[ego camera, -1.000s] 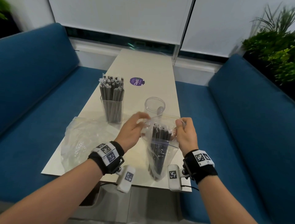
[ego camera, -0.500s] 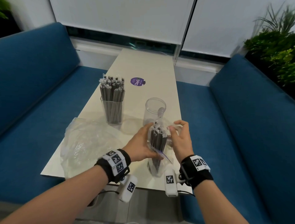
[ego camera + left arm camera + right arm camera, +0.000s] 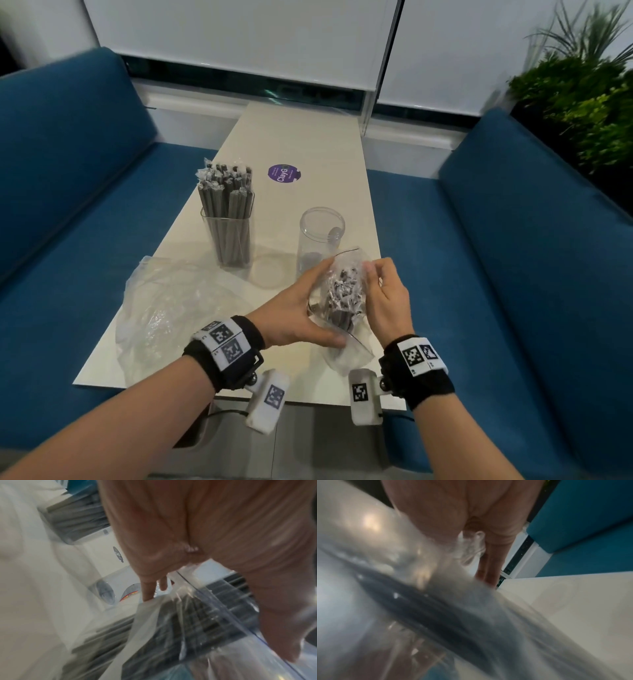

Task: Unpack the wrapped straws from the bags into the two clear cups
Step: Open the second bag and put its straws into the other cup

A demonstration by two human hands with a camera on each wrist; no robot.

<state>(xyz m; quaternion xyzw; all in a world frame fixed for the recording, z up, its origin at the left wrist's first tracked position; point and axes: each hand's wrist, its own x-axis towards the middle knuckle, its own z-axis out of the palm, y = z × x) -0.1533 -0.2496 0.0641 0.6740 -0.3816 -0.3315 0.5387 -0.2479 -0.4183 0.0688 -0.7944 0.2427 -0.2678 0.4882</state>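
A clear zip bag (image 3: 342, 301) full of dark wrapped straws stands upright near the table's front edge, its mouth open toward me. My left hand (image 3: 323, 303) grips its left side, fingers and thumb curled round the bundle. At the right side, my right hand (image 3: 371, 281) pinches the bag's rim. The left wrist view shows the straws (image 3: 197, 622) through the plastic; the right wrist view shows the blurred bag (image 3: 436, 601). Just behind the bag stands an empty clear cup (image 3: 320, 236). A second clear cup (image 3: 227, 226), further left, is packed with wrapped straws.
An empty crumpled plastic bag (image 3: 171, 308) lies at the table's front left. A purple round sticker (image 3: 284, 173) sits mid-table. The narrow white table (image 3: 308, 144) is flanked by blue benches (image 3: 513, 274), with a plant (image 3: 582, 102) at the right.
My left hand left the bag's rim and wrapped round its body. The bag drew in between both hands and tipped its mouth toward me, so the straw ends now show.
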